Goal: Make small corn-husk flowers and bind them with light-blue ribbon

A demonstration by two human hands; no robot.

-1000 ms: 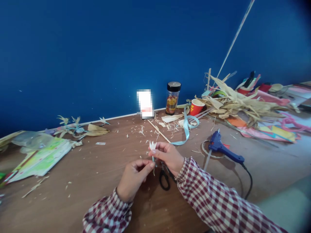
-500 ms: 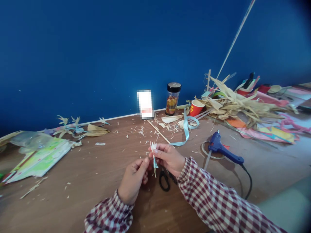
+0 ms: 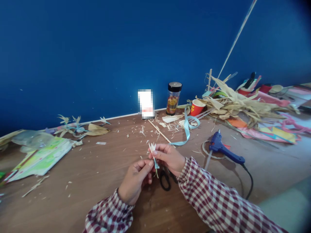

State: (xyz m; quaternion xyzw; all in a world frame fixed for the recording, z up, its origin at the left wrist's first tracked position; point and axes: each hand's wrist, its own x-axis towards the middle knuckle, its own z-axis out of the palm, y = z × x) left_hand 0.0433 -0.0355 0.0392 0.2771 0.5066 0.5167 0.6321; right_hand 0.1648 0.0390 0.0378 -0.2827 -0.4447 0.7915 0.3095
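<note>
A small corn-husk flower (image 3: 153, 149) points its pale pleated tips upward, and light-blue ribbon wraps its lower part. Thin strands hang from its bottom end. My right hand (image 3: 169, 157) pinches it between thumb and fingers from the right side. From the left, my left hand (image 3: 137, 178) is closed, its thumb and forefinger pressed against the ribbon-wrapped part. Black-handled scissors (image 3: 165, 181) lie on the table just beneath my right hand, their blades mostly hidden by it.
A blue glue gun (image 3: 224, 149) rests at right with its cord. Behind stand a jar (image 3: 173, 100), a red paper cup (image 3: 197, 107) and a bright blurred-out screen. Light-blue ribbon (image 3: 186, 129), husk scraps and a husk pile (image 3: 235, 100) lie around. Finished-looking flowers (image 3: 76, 124) sit left.
My left thumb and forefinger have come up against the ribbon-wrapped part of the flower. The flower leans slightly more to the left at its top; my right hand keeps its pinch.
</note>
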